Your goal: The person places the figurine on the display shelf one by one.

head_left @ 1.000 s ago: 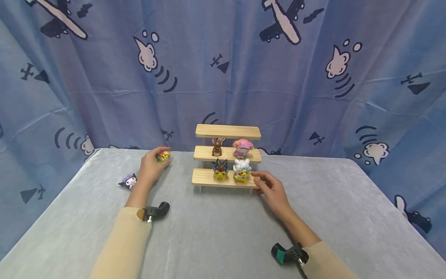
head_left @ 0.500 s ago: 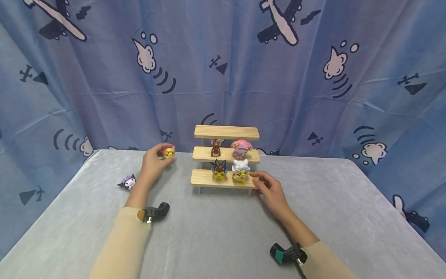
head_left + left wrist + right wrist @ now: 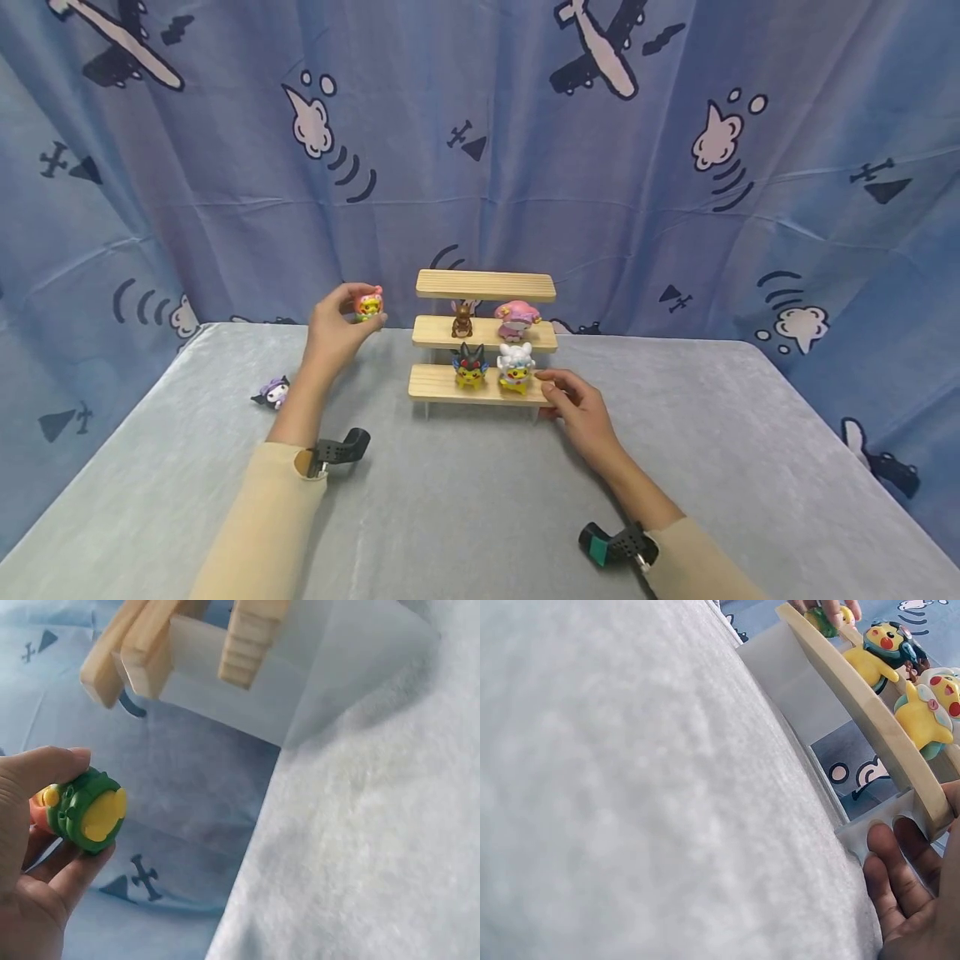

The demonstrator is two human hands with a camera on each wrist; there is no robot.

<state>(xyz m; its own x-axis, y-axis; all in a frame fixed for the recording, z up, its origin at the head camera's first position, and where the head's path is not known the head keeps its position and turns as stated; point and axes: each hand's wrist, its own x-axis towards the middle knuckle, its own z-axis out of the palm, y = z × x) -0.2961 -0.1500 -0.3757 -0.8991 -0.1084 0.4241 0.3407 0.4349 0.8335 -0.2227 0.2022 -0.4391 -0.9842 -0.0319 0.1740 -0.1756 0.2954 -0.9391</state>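
Note:
My left hand (image 3: 333, 333) holds a small figurine (image 3: 369, 306) with a pink top, yellow face and green body, raised left of the wooden display shelf (image 3: 435, 382). In the left wrist view, the figurine's yellow and green underside (image 3: 103, 816) shows between thumb and fingers. My right hand (image 3: 588, 417) grips the right end of the lowest tier, with fingers (image 3: 892, 862) by the clear side support. On that tier stand a black-eared yellow figurine (image 3: 470, 367) and a white-hooded yellow one (image 3: 516, 368). The middle tier carries a brown figurine (image 3: 462, 320) and a pink-hatted one (image 3: 516, 321).
A purple and black figurine (image 3: 274, 392) lies on the grey cloth-covered table (image 3: 450, 500), left of my left forearm. Behind the table hangs a blue curtain (image 3: 420, 125) printed with airplanes. The top tier (image 3: 486, 284) of the shelf bears no figurine.
My left hand has lifted the pink and green figurine up from the table's back left and shifted slightly right toward the shelf. The right hand keeps its grip on the shelf end.

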